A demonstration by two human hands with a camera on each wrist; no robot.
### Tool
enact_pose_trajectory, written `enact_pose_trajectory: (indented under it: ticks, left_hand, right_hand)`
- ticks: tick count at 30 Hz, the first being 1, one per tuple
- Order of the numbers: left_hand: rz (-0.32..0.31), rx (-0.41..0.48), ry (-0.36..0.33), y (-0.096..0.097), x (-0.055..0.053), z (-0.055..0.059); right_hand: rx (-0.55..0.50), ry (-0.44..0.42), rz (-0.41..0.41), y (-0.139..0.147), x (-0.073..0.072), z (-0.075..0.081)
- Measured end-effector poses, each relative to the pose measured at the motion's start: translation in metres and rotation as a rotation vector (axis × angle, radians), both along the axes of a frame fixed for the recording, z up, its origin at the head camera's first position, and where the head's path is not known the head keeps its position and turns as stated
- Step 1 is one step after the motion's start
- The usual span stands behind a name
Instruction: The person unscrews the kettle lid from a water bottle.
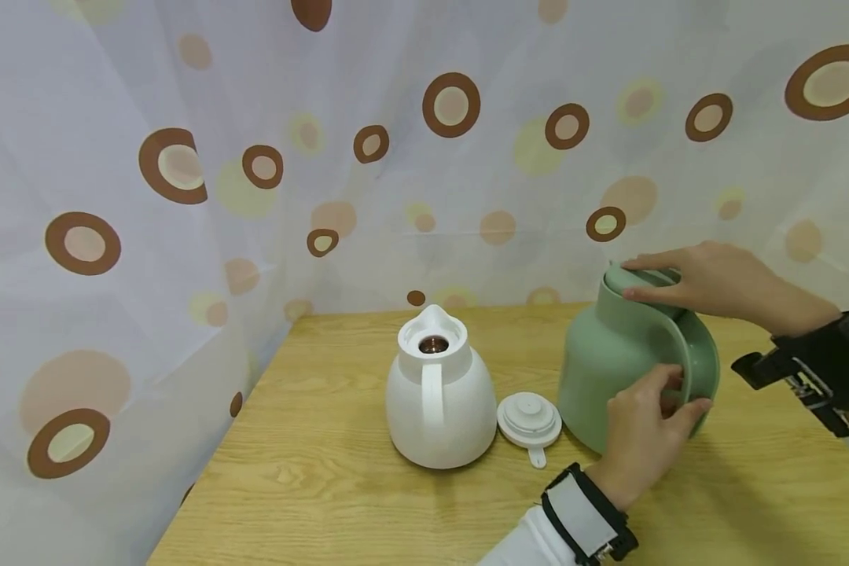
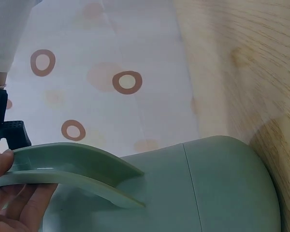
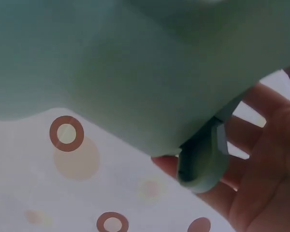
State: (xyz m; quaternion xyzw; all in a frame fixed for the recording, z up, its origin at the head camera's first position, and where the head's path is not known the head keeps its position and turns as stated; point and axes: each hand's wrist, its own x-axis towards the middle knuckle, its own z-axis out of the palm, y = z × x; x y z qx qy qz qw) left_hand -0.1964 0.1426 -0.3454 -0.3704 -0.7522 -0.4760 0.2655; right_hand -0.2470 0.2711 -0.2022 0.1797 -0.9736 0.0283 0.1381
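Worktop (image 1: 290,487) under white jug (image 1: 463,393) | green jug (image 1: 597,362) stands right of white jug | your left hand (image 1: 642,436) grips green handle (image 2: 77,179) | your right hand (image 1: 725,281) grasps green lid (image 1: 626,280) | white lid (image 1: 529,418) just beside white jug

Across your lower frame, a wood-grained table (image 1: 311,487) carries a white jug (image 1: 460,393) at centre, then rightward a white lid (image 1: 529,417) and a green jug (image 1: 597,365).

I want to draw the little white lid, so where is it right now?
In the head view, the white lid lies right of centre on the wooden table, between the white jug and the green jug.
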Motion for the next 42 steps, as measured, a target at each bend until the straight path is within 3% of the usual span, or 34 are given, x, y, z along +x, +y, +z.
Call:
enact_pose_trajectory:
  ticks: [5, 17, 20, 26, 29, 34, 39, 42]
  left_hand:
    - [0.001, -0.009, -0.002, 0.001, 0.000, 0.001]
    - [0.037, -0.036, 0.033, 0.005, 0.002, 0.002]
    - [0.063, -0.044, 0.064, 0.011, 0.004, -0.002]
    - [0.098, 0.052, 0.076, 0.021, 0.011, -0.021]
    - [0.110, 0.118, 0.077, 0.023, 0.013, -0.028]
    - [0.174, 0.178, 0.120, 0.026, 0.012, -0.034]
    - [0.259, 0.181, 0.158, 0.028, 0.009, -0.035]
    - [0.277, 0.166, 0.168, 0.028, 0.008, -0.035]
  right_hand:
    - [-0.085, -0.067, 0.043, 0.012, -0.005, 0.000]
    - [-0.305, -0.229, 0.259, 0.039, -0.014, 0.003]
    - [-0.269, -0.182, 0.254, 0.036, -0.012, 0.004]
    - [-0.050, 0.009, 0.041, 0.014, -0.002, 0.001]
    - [0.000, 0.047, 0.005, 0.006, 0.002, -0.002]
    - [-0.020, 0.048, 0.031, 0.005, 0.001, -0.003]
    - [-0.089, 0.002, 0.134, 0.012, -0.004, -0.003]
    - [-0.144, -0.035, 0.176, 0.018, -0.004, -0.005]
